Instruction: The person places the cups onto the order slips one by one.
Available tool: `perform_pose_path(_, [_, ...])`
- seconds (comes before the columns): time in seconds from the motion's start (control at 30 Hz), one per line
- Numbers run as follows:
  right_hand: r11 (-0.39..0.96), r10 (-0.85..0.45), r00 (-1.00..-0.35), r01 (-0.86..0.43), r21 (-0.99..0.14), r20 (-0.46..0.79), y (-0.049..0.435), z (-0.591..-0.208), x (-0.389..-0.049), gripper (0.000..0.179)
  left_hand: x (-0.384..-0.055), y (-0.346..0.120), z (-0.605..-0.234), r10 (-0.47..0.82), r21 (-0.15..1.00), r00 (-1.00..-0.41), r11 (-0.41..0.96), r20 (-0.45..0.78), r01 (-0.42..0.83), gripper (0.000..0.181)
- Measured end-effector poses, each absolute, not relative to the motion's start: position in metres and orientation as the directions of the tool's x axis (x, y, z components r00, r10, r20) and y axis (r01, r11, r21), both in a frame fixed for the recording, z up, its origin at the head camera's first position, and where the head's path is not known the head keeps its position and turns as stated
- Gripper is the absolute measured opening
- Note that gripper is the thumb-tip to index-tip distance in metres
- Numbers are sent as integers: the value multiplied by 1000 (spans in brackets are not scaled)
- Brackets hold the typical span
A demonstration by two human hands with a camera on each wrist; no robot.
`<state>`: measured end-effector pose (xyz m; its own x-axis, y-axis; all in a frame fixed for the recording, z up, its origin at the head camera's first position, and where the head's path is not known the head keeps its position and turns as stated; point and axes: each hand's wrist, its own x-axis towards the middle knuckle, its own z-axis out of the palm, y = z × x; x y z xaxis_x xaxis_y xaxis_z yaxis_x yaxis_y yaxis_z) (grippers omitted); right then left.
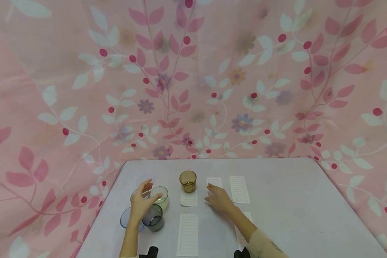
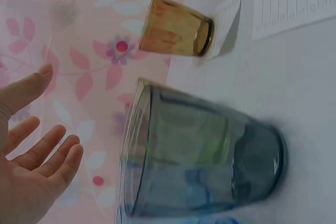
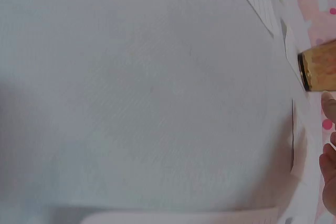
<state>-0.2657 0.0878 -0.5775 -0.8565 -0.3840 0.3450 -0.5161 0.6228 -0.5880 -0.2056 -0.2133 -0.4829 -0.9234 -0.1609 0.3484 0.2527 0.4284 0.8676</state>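
Note:
My left hand point(image 1: 141, 205) hovers over a cluster of tinted glasses at the left, its fingers loosely spread and holding nothing. Nearest to it are a dark grey glass point(image 1: 154, 221), a pale green glass point(image 1: 162, 201) and a blue glass point(image 1: 125, 217). Part of another glass shows behind the hand. In the left wrist view, the hand point(image 2: 39, 161) is apart from the grey glass point(image 2: 210, 156). An amber glass point(image 1: 188, 181) stands upright on a lined paper slip point(image 1: 189, 200). Right of it, my right hand point(image 1: 220, 199) reaches over the table with relaxed fingers, holding nothing.
Several more lined paper slips lie on the white-covered table point(image 1: 293, 215): one in front point(image 1: 187, 234), one at the back right point(image 1: 239, 190), one beyond the right hand point(image 1: 214, 181) and one partly under the right forearm point(image 1: 240, 233). A pink floral curtain point(image 1: 196, 118) hangs behind.

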Motion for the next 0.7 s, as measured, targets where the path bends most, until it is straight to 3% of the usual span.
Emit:
perform_pose_path(0.27, [646,-362,-888,-457,-611,283,121,-583,-257,54,-168,-255,-489,-339,780,-848,613,406,129,62])
perform_pose_path(0.47, [658,-402,-874,-483,-578,274,126,-590,-252,55,-143,-278,-503,-475,755,-763,655,438,26,65])
perform_pose_path(0.57, [676,-406,-863,-505,-537,300,126,-593,-251,53,-131,-284,-511,-519,783,-766,621,380,-33,71])
perform_pose_path(0.7, [693,-398,-858,-513,-507,324,127,-595,-252,53,-120,-288,-519,-526,825,-814,554,246,-108,79])
